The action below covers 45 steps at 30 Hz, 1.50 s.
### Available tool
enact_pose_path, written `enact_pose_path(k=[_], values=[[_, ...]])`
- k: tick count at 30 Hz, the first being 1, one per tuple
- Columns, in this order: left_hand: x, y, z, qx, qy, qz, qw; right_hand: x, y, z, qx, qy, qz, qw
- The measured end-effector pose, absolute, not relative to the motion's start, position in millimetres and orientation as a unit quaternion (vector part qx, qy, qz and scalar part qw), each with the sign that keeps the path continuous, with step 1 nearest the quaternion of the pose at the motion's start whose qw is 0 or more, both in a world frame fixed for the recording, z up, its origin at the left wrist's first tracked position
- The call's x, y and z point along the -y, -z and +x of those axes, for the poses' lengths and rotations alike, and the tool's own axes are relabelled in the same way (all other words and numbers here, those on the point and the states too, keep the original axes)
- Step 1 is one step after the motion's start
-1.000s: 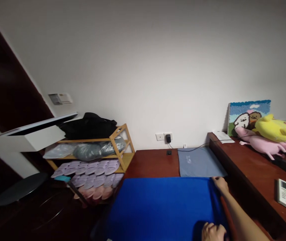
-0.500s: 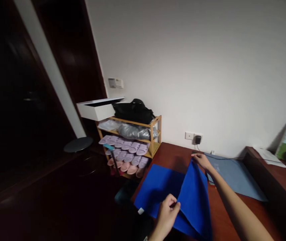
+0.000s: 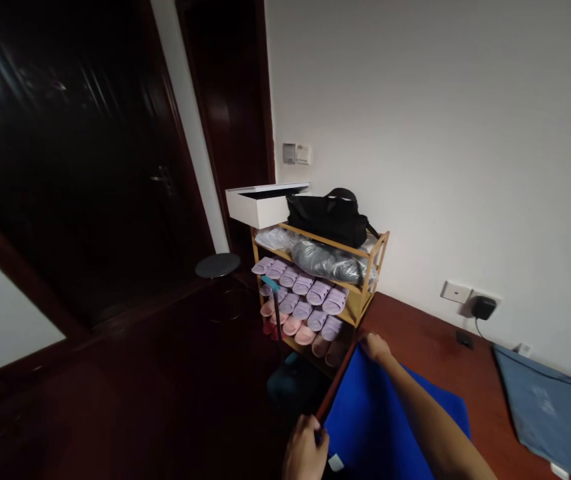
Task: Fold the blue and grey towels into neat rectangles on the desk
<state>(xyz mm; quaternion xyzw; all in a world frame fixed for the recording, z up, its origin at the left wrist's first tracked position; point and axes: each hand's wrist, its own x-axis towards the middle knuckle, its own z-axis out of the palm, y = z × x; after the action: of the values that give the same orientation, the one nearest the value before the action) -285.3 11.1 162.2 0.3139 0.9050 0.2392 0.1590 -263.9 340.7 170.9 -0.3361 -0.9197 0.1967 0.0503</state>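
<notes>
A blue cloth with a small white tag near its near-left edge lies folded over on the dark red wooden table. My left hand pinches its near-left edge at the table's side. Farther off, my right hand grips the far-left corner, its fingertips partly hidden. The right forearm crosses above the fabric and covers part of it. On the far right of the table, a grey-blue mat lies apart from both hands.
Left of the table stands a wooden shoe rack holding several slippers, with a black bag and white box on top. A round stool is beyond. A black plug sits in the wall socket.
My right hand has carried the raised edge of the blue cloth leftward, folding it over toward the table's left side. My left hand now holds the near-left edge. The view has turned left.
</notes>
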Motion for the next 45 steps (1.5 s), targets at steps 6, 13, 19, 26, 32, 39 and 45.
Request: enact_pose_path(k=[6,13,19,26,32,39,45], values=[[-13,-144,-287,-0.887,-0.286,0.287,0.222,-348,-149,-266,0.931,-0.193,-0.308,0.036],[-13,-147,-288,-0.857,-0.368,0.305,0.190,-340,-185,-233,0.925,-0.249,-0.275,0.084],[-15,-193,-285,-0.781,-0.497,0.355,0.132,-334,-273,-137,0.908,-0.301,-0.225,0.187],[-12,-327,-253,-0.681,-0.508,0.526,-0.046,-306,-383,32,0.842,-0.380,-0.230,0.307],[-23,-430,-231,-0.613,-0.512,0.594,-0.100,-249,-444,140,0.782,-0.385,-0.288,0.396],[-51,-456,-215,-0.591,-0.537,0.602,0.002,-212,-445,181,0.732,-0.409,-0.310,0.448],[-44,-457,-201,-0.582,-0.537,0.607,0.068,-191,-425,200,0.712,-0.417,-0.335,0.455]])
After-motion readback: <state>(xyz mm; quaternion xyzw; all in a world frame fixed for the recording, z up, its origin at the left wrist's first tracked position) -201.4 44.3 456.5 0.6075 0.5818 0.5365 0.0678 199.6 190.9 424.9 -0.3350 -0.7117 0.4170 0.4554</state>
